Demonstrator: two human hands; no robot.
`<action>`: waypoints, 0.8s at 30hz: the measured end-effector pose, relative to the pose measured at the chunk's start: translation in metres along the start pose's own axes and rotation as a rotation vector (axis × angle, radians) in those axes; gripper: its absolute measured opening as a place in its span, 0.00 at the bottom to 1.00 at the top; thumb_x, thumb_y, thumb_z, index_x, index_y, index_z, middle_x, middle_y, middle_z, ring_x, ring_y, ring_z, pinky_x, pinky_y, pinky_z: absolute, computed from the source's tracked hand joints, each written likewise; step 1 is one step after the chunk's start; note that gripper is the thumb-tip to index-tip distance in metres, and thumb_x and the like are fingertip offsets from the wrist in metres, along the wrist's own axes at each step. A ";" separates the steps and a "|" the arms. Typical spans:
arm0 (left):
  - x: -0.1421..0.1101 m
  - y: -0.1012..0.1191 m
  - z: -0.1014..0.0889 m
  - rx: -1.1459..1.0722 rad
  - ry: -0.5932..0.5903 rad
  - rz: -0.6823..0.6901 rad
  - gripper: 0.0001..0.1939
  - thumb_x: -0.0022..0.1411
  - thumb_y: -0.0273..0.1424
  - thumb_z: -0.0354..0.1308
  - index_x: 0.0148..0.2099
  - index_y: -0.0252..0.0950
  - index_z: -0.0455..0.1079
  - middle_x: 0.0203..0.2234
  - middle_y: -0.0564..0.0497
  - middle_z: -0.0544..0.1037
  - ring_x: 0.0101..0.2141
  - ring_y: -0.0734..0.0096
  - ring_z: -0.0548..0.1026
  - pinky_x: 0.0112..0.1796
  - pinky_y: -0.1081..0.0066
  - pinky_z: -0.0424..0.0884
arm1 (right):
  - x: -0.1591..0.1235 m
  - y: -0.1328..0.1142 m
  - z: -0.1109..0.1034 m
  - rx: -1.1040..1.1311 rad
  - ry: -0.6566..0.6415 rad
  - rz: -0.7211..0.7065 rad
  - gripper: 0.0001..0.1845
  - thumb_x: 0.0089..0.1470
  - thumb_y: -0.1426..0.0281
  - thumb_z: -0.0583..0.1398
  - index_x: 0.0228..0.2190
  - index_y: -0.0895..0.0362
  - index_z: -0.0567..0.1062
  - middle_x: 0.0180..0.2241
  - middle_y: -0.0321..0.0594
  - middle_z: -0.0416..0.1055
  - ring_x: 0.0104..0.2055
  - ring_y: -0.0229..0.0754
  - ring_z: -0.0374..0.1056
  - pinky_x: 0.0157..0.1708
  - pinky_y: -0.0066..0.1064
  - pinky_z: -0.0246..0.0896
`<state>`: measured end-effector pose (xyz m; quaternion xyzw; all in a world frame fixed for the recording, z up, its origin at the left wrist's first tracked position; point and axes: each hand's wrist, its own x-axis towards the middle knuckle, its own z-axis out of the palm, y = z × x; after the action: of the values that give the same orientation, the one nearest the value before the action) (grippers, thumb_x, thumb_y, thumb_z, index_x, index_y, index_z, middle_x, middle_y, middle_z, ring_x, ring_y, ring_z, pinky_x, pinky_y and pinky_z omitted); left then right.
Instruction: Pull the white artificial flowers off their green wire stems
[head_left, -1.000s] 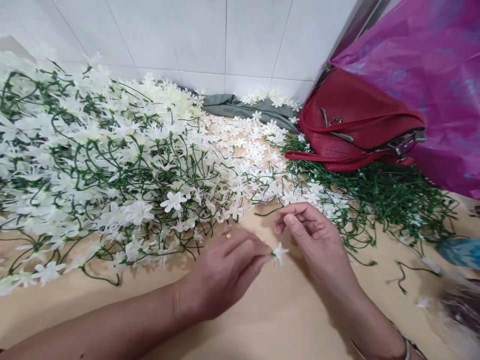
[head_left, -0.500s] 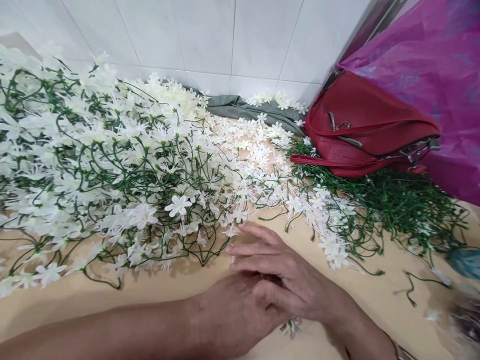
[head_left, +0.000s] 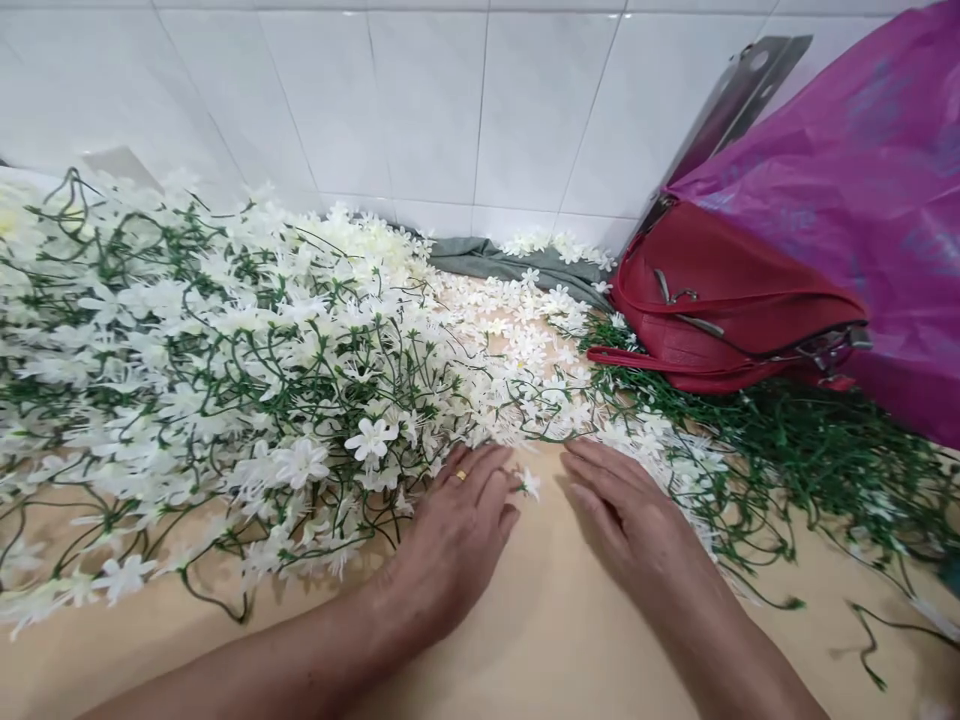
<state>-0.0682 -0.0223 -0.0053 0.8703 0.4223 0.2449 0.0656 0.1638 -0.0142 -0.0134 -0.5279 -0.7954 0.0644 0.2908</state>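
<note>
My left hand point(head_left: 466, 530), with a ring on one finger, is stretched out at the front edge of a large heap of white artificial flowers point(head_left: 300, 460) on green stems. By its thumb and index finger is one small loose white flower point(head_left: 529, 484); whether they touch it I cannot tell. My right hand point(head_left: 628, 505) lies palm down on the tan table point(head_left: 525, 640), fingers extended and nothing seen in them. It borders the loose white petals and stamens point(head_left: 660, 450) on the right. Bare table shows between the two hands.
Loose white blossoms point(head_left: 517, 320) cover the table's back middle. Behind them lies a grey-green cloth point(head_left: 510, 262) along the tiled wall point(head_left: 420, 110). A red handbag point(head_left: 735, 300) rests on green stems point(head_left: 817, 450) at right, beside a purple plastic bag point(head_left: 877, 210).
My hands were crossed, the right over the left; now they are apart, with the left against the flower heap and the right further right. The camera view has tilted up.
</note>
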 end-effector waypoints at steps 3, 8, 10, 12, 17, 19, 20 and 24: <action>0.001 -0.005 0.000 0.030 0.037 -0.056 0.14 0.72 0.23 0.52 0.58 0.33 0.63 0.59 0.37 0.75 0.63 0.55 0.71 0.64 0.48 0.67 | -0.004 0.007 -0.001 -0.018 0.042 0.043 0.17 0.68 0.67 0.55 0.50 0.56 0.81 0.54 0.51 0.78 0.57 0.55 0.73 0.57 0.52 0.70; -0.002 0.002 -0.001 0.042 0.031 -0.079 0.23 0.70 0.23 0.53 0.65 0.32 0.56 0.62 0.38 0.72 0.62 0.54 0.71 0.63 0.49 0.70 | -0.010 0.014 0.000 0.029 0.067 0.069 0.14 0.67 0.70 0.54 0.41 0.50 0.79 0.44 0.43 0.80 0.48 0.50 0.76 0.46 0.41 0.72; -0.005 0.008 -0.002 0.061 0.022 -0.062 0.25 0.70 0.23 0.53 0.67 0.32 0.55 0.62 0.38 0.72 0.61 0.53 0.72 0.60 0.51 0.72 | -0.009 0.013 0.001 0.014 0.095 0.072 0.12 0.67 0.69 0.54 0.37 0.50 0.78 0.40 0.41 0.80 0.44 0.49 0.76 0.43 0.40 0.71; -0.008 0.012 -0.003 0.099 0.032 -0.034 0.26 0.70 0.22 0.52 0.68 0.31 0.55 0.61 0.38 0.73 0.59 0.53 0.74 0.58 0.51 0.74 | -0.008 0.011 0.002 -0.019 0.152 0.054 0.12 0.67 0.68 0.54 0.37 0.50 0.77 0.39 0.41 0.80 0.42 0.49 0.76 0.43 0.40 0.69; -0.013 0.019 -0.004 0.120 0.155 0.056 0.25 0.71 0.25 0.53 0.67 0.27 0.57 0.56 0.35 0.76 0.55 0.51 0.76 0.53 0.52 0.76 | -0.005 0.002 -0.001 -0.033 0.210 0.077 0.12 0.68 0.66 0.53 0.43 0.50 0.76 0.41 0.42 0.78 0.42 0.49 0.76 0.42 0.39 0.68; -0.012 0.022 -0.003 0.049 0.136 0.180 0.22 0.72 0.27 0.54 0.65 0.27 0.60 0.54 0.37 0.78 0.56 0.55 0.76 0.54 0.57 0.76 | -0.003 0.000 -0.002 -0.015 0.213 0.108 0.12 0.68 0.66 0.52 0.45 0.50 0.75 0.42 0.43 0.78 0.42 0.48 0.76 0.42 0.38 0.68; -0.011 0.024 -0.001 0.006 0.101 0.278 0.20 0.73 0.28 0.53 0.63 0.27 0.62 0.53 0.38 0.79 0.57 0.57 0.75 0.56 0.60 0.75 | -0.003 -0.001 -0.002 -0.005 0.220 0.123 0.13 0.68 0.67 0.52 0.46 0.51 0.75 0.42 0.43 0.78 0.42 0.48 0.76 0.42 0.37 0.68; -0.007 0.029 0.010 -0.108 -0.114 0.570 0.22 0.75 0.37 0.52 0.64 0.28 0.65 0.60 0.40 0.76 0.64 0.62 0.69 0.65 0.64 0.65 | -0.002 -0.005 -0.003 0.038 0.244 0.186 0.13 0.67 0.67 0.53 0.47 0.52 0.75 0.41 0.44 0.78 0.42 0.47 0.76 0.40 0.36 0.69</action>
<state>-0.0466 -0.0456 -0.0075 0.9614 0.1430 0.2263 0.0642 0.1616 -0.0187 -0.0090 -0.5975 -0.7005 0.0412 0.3881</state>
